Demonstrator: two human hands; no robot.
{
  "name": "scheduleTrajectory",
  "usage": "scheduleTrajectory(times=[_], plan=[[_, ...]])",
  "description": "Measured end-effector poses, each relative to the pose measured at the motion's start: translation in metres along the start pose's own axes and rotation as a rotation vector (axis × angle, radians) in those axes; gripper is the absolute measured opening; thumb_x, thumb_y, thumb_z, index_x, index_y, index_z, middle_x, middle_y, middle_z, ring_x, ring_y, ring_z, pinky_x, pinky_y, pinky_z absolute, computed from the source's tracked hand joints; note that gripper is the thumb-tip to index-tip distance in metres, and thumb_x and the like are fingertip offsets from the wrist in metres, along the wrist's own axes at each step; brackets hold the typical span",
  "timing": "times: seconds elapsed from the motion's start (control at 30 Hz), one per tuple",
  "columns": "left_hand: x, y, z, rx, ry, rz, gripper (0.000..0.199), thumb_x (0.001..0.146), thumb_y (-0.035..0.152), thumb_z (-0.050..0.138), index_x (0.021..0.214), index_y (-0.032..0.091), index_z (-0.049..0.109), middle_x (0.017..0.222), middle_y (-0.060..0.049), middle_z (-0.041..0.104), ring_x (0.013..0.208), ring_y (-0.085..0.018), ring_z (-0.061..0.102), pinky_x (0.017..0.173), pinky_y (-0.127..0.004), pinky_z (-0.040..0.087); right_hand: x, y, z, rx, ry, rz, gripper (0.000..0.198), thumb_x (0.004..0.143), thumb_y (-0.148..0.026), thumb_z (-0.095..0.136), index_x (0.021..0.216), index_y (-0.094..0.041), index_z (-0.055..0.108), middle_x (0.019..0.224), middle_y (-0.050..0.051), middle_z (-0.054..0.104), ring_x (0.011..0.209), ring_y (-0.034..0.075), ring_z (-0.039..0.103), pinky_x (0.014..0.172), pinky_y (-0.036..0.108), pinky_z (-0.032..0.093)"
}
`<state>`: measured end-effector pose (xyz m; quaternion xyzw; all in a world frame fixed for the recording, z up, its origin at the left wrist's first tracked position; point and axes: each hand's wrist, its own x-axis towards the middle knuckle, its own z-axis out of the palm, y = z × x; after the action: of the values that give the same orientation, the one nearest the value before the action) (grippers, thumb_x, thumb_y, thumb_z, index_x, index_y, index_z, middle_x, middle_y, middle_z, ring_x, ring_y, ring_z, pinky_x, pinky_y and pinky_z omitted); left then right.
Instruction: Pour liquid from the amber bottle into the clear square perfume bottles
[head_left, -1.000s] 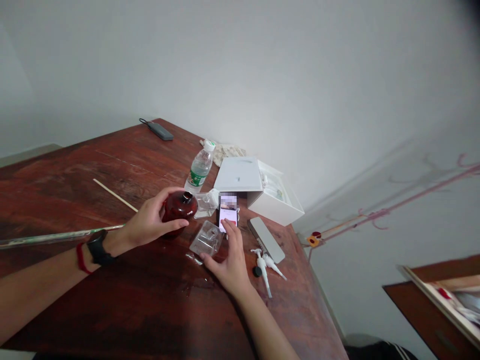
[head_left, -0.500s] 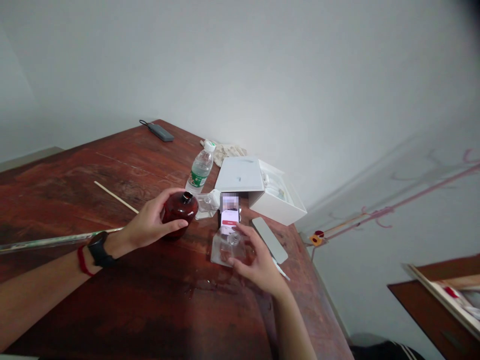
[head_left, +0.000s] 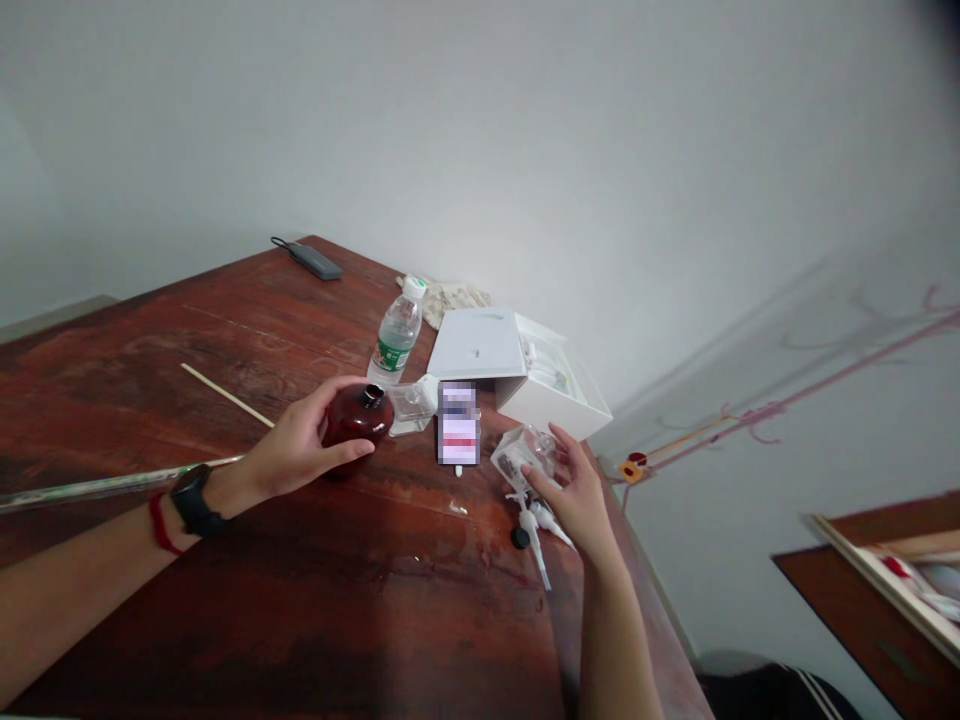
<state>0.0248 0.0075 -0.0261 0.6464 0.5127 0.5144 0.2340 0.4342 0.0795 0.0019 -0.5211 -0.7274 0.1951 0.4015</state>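
Observation:
My left hand [head_left: 300, 440] is wrapped round a dark red-brown bottle [head_left: 358, 420], which stands on the wooden table [head_left: 337, 610] with its mouth uncapped. My right hand [head_left: 574, 490] grips a clear square plastic bottle [head_left: 517, 455] between thumb and fingers, over the table's right side. Just below it lie white pump heads [head_left: 534, 535] and a small black cap [head_left: 520, 537]. Another clear plastic bottle [head_left: 411, 405] stands right beside the brown one. Between my hands lies a phone [head_left: 458, 425] with its screen lit.
Behind the brown bottle stands a water bottle [head_left: 397, 330] with a green label. White box parts [head_left: 480, 345] and a cloth glove [head_left: 450, 295] lie at the back. A thin stick [head_left: 225, 393], a long wrapped strip [head_left: 112, 485] and a grey device [head_left: 315, 262] are on the left.
My right hand has moved right with the clear bottle, away from the phone's near end, uncovering wet spots on the table. My left hand keeps its hold on the brown bottle.

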Motion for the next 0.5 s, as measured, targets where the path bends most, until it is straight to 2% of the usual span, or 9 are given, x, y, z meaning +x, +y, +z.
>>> scheduleTrajectory(times=[0.2, 0.37, 0.5], plan=[[0.0011, 0.0023, 0.0015, -0.007, -0.016, -0.005, 0.082, 0.078, 0.064, 0.087, 0.145, 0.025, 0.06, 0.138, -0.014, 0.074, 0.122, -0.038, 0.074, 0.113, -0.052, 0.056, -0.0004, 0.0041, 0.004, -0.077, -0.061, -0.023, 0.077, 0.082, -0.05, 0.084, 0.151, -0.024, 0.061, 0.141, 0.018, 0.072, 0.123, 0.036, 0.071, 0.106, 0.057, 0.058], [0.0008, 0.0058, 0.0021, -0.005, -0.034, 0.01, 0.081, 0.078, 0.065, 0.086, 0.143, 0.025, 0.061, 0.14, -0.014, 0.073, 0.122, -0.038, 0.073, 0.112, -0.051, 0.056, 0.0017, 0.0046, 0.0068, -0.122, -0.057, -0.048, 0.074, 0.083, -0.05, 0.081, 0.149, -0.021, 0.063, 0.143, 0.019, 0.071, 0.132, 0.038, 0.067, 0.112, 0.058, 0.053], [0.0001, 0.0032, 0.0021, -0.012, -0.047, 0.024, 0.081, 0.079, 0.064, 0.086, 0.145, 0.025, 0.059, 0.141, -0.014, 0.072, 0.122, -0.037, 0.074, 0.112, -0.051, 0.056, 0.0033, 0.0086, 0.0086, -0.152, -0.057, -0.051, 0.071, 0.083, -0.049, 0.08, 0.146, -0.02, 0.065, 0.14, 0.018, 0.074, 0.131, 0.038, 0.068, 0.112, 0.06, 0.052]])
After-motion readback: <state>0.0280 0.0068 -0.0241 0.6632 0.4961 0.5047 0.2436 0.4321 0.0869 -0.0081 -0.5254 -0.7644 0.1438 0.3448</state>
